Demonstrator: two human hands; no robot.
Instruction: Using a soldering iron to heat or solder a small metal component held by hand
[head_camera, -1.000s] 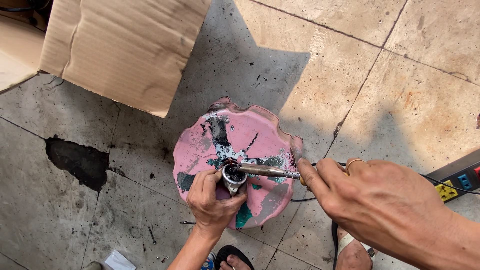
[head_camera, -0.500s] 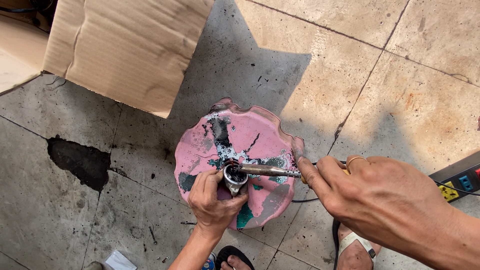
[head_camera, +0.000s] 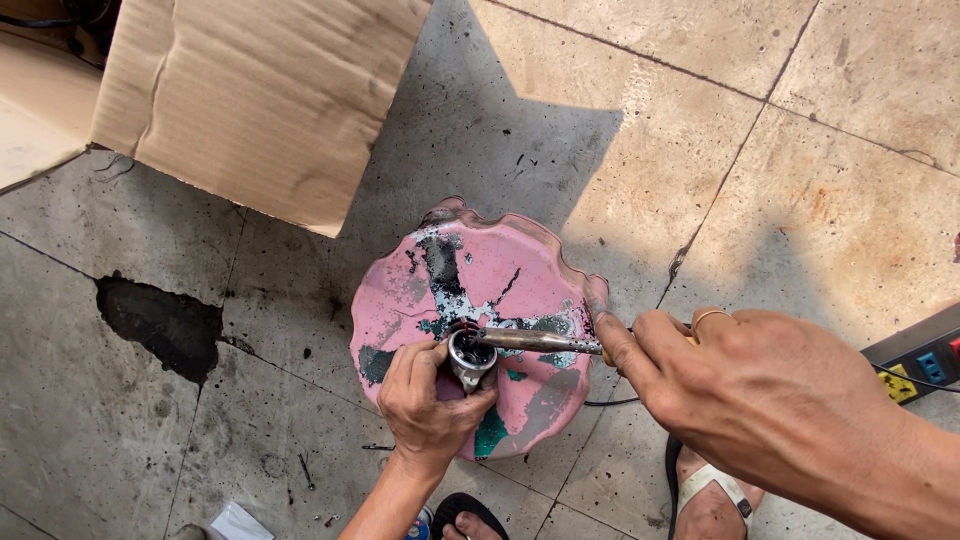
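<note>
Soldering iron (head_camera: 535, 341) pinched level by right hand (head_camera: 760, 400).

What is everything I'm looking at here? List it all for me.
Stool: one, pink with worn paint, centre of the tiled floor.
Small metal cylinder: one, silvery, held over the stool.
Soldering iron: one, metal shaft, tip at the cylinder.
Cardboard box: one, brown, upper left.
Power strip: one, dark with coloured sockets, right edge.
Dark stain: one, on the floor at left.
Sandalled feet: bottom edge.
Left hand: grips the cylinder.
Right hand: ring on one finger, holds the iron.
</note>
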